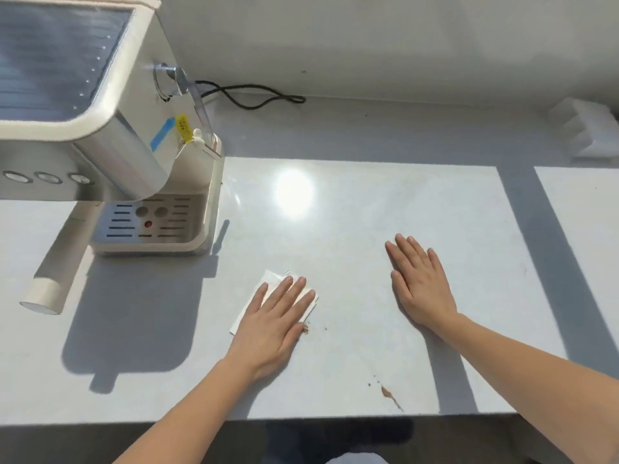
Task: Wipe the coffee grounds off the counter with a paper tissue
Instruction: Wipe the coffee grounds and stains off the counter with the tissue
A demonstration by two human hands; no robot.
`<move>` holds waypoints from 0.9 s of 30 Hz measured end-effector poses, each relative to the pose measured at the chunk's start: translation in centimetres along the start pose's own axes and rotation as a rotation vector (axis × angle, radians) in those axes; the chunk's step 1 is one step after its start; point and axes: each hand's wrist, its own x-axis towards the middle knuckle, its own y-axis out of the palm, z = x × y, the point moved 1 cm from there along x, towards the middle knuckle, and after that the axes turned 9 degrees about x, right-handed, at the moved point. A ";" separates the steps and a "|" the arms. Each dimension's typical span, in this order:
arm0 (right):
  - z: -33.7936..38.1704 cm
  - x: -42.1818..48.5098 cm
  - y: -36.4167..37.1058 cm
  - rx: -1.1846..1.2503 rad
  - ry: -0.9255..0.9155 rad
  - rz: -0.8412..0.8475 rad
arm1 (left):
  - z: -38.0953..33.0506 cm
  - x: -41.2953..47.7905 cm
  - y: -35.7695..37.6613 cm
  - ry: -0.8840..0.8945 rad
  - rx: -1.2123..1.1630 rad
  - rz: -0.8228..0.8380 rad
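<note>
A folded white paper tissue (268, 282) lies flat on the white counter (351, 202), right of the coffee machine. My left hand (274, 321) presses down on it with straight fingers and covers most of it. A small clump of brown coffee grounds (305, 328) sits at the tissue's near right edge, beside my thumb. A longer smear of grounds (388, 394) with a few specks lies close to the counter's front edge. My right hand (420, 284) rests flat on the bare counter to the right, fingers straight, holding nothing.
A cream espresso machine (110, 128) with a drip tray (150, 222) and a jutting handle (57, 276) fills the left. Its black cord (254, 95) runs along the back wall. A white tissue pack (589, 128) sits at the far right. The counter's front edge (301, 418) is near.
</note>
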 end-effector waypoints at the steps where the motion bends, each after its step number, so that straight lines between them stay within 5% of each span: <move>1: -0.2 0.0 0.1 0.004 -0.004 -0.006 | 0.0 0.1 0.1 -0.027 0.000 -0.004; 8: -0.5 0.0 0.4 0.061 -0.033 -0.032 | 1.0 0.5 0.0 -0.447 -0.035 -0.070; 13: -0.6 0.0 0.5 0.061 -0.053 -0.039 | -8.7 1.3 1.9 -0.239 -0.040 -0.043; 16: -0.8 0.0 0.4 0.061 -0.057 -0.045 | -8.5 1.5 1.8 -0.218 -0.009 -0.075; 22: -0.8 0.0 0.7 0.091 -0.068 -0.064 | -1.6 -0.5 0.2 -0.652 -0.004 -0.105; 27: -0.7 0.0 0.7 0.086 -0.072 -0.069 | -12.8 1.3 2.2 -0.352 -0.035 -0.056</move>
